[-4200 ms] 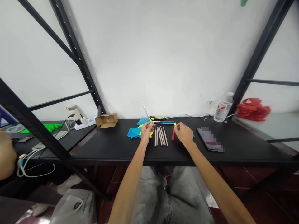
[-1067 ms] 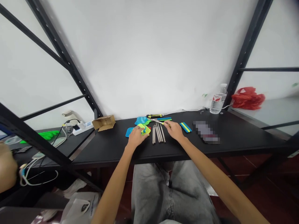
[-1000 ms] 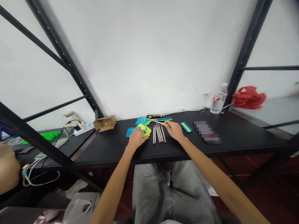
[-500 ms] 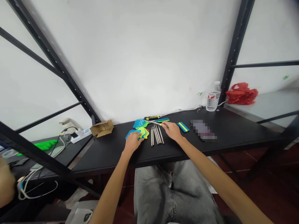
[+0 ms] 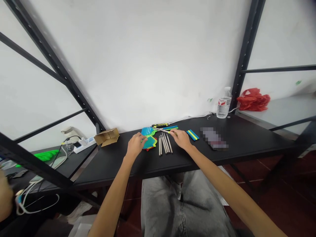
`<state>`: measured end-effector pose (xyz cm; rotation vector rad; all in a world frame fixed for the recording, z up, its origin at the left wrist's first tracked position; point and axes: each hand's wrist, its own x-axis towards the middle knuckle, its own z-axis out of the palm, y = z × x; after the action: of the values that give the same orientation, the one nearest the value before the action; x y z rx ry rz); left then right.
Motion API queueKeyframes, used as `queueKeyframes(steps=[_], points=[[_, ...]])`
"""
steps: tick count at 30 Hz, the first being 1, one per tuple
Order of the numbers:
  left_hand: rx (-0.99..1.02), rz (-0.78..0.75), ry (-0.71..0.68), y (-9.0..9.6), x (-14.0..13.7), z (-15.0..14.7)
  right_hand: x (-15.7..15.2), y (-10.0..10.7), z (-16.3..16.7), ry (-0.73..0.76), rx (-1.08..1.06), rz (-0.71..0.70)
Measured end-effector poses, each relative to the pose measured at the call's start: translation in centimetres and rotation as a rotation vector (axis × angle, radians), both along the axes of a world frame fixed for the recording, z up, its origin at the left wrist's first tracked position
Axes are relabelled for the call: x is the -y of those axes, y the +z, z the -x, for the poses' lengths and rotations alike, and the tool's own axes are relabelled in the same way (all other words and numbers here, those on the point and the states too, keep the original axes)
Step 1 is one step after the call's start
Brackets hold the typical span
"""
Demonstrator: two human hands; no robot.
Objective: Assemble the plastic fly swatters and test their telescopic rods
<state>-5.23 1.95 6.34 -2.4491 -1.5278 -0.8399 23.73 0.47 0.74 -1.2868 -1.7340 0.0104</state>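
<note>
My right hand [image 5: 182,138] is closed around the grip end of a thin metal rod [image 5: 160,130], which points left above the table. My left hand [image 5: 135,144] is at the left edge of a pile of plastic fly swatter heads [image 5: 150,143], its thumb and fingertips pinching the blue-green one on top. Yellow and red edges show beneath it. Behind the pile lie blue and green swatter heads [image 5: 147,131]. Several loose metal rods [image 5: 165,144] lie side by side between my hands.
Blue and yellow handle grips [image 5: 192,135] lie right of my right hand, beside a blurred-out flat object [image 5: 213,138]. A water bottle [image 5: 223,103] and red plastic bag [image 5: 254,99] stand farther right. An open cardboard box [image 5: 107,137] sits left; a power strip [image 5: 85,144] lies beyond the frame post.
My left hand has drawn back left from the top of the pile, and the blue-green swatter head now covers the yellow one. My right hand has stayed nearly still with the rod.
</note>
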Motion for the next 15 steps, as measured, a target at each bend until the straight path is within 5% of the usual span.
queueKeyframes(steps=[3, 7, 15], points=[[0.169, -0.032, -0.019, 1.4, 0.4, -0.3, -0.1, 0.0, 0.0, 0.002, -0.024, -0.004], [0.670, 0.012, -0.057, 1.6, -0.1, -0.5, -0.2, -0.1, -0.1, -0.014, -0.066, -0.009], [1.711, 0.470, -0.117, -2.9, -2.6, -2.9, -0.3, -0.1, -0.1, -0.032, -0.095, -0.010]])
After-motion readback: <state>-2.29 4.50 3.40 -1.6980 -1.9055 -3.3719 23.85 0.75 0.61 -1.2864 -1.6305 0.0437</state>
